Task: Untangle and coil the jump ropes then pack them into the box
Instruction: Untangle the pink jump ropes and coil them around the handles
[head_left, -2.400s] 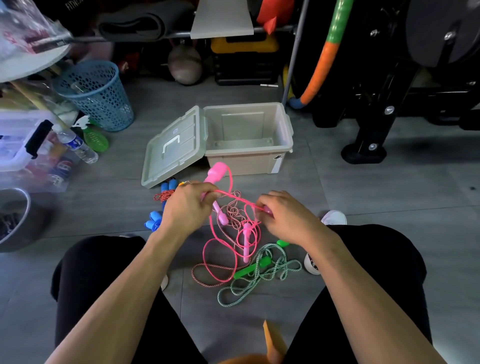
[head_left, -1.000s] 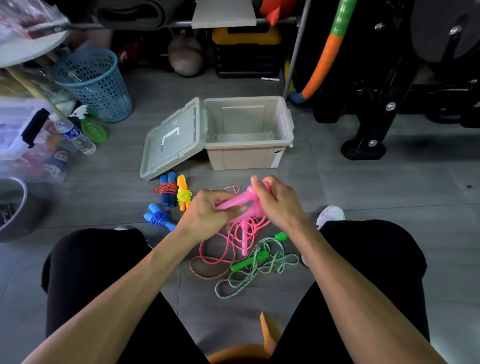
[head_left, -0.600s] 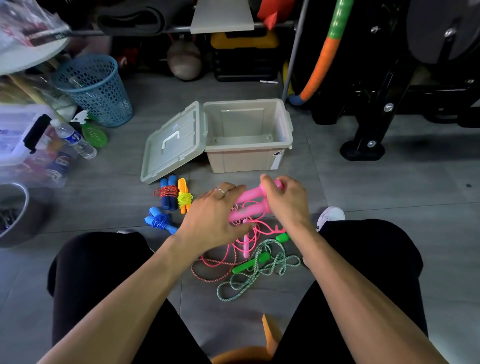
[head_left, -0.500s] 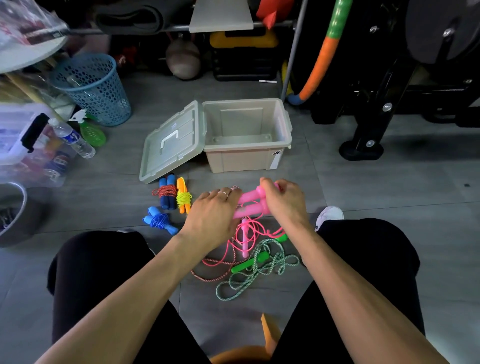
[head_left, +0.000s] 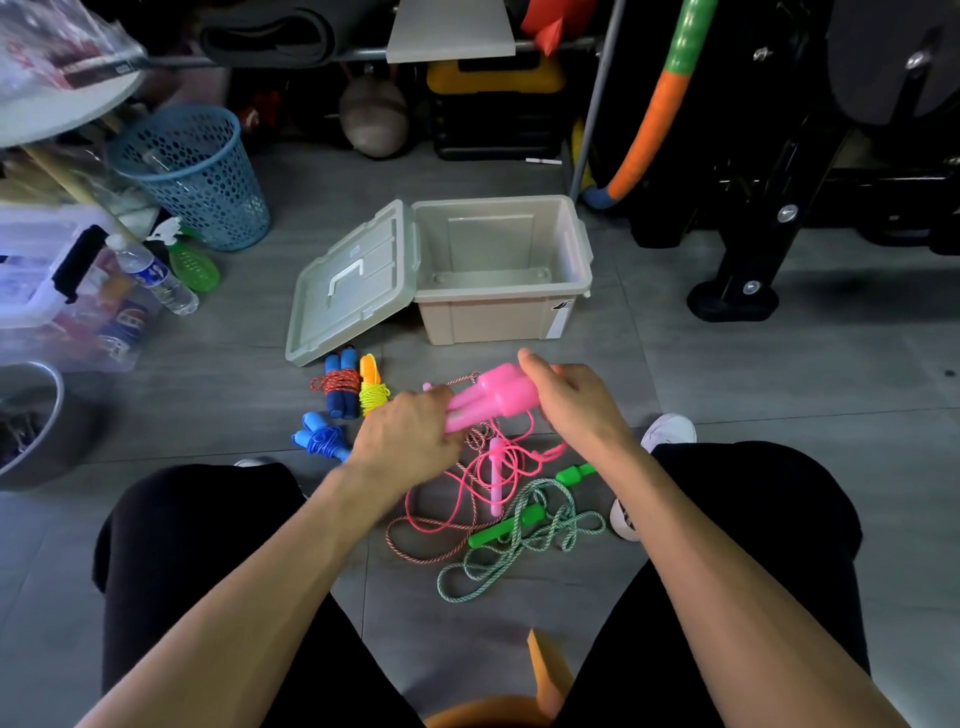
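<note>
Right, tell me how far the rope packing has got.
Done: three coiled ropes lie beside the lid. In hand: left hand and right hand hold the pink handles together, cord loose. Left: green rope and striped rope lie tangled; box empty.

No text is legible — the box label (head_left: 560, 317) is blurred.

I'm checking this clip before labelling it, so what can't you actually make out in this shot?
All in the head view:
- Left hand: its fingers curl under the pink handles, so the grip is hidden.
- Pink cord: its tangle with the striped rope is too fine to trace.
- Box: its near wall hides part of the floor inside.
</note>
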